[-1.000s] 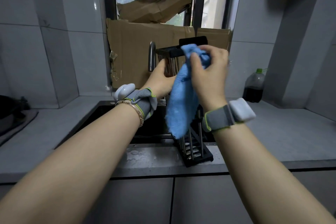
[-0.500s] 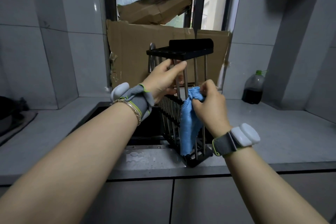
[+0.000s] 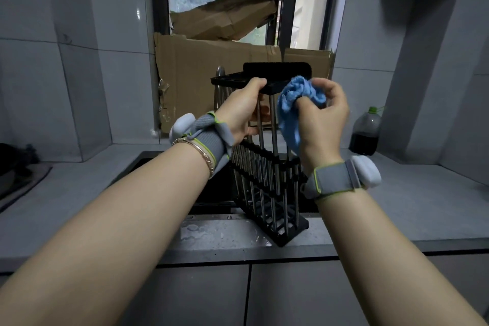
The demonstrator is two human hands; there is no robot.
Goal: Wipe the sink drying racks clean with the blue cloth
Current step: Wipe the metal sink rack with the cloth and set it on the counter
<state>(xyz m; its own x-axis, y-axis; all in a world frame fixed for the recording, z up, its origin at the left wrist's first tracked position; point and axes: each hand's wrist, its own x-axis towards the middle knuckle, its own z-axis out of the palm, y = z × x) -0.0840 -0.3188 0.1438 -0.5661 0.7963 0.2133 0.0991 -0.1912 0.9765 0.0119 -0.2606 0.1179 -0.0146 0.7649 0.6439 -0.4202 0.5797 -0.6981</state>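
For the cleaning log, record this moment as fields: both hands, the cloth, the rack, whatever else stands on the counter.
left hand: grips the drying rack near its top, thumb over the black upper end
right hand: holds the blue cloth bunched at the rack's upper right
drying rack: stands on end, lower end on the wet front strip of the counter
blue cloth: tail hangs down beside the bars
bottle: dark liquid, green cap, on the counter at right, apart from the rack

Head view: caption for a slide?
Left hand grips the upended drying rack while the right hand holds a bunched blue cloth near its top.
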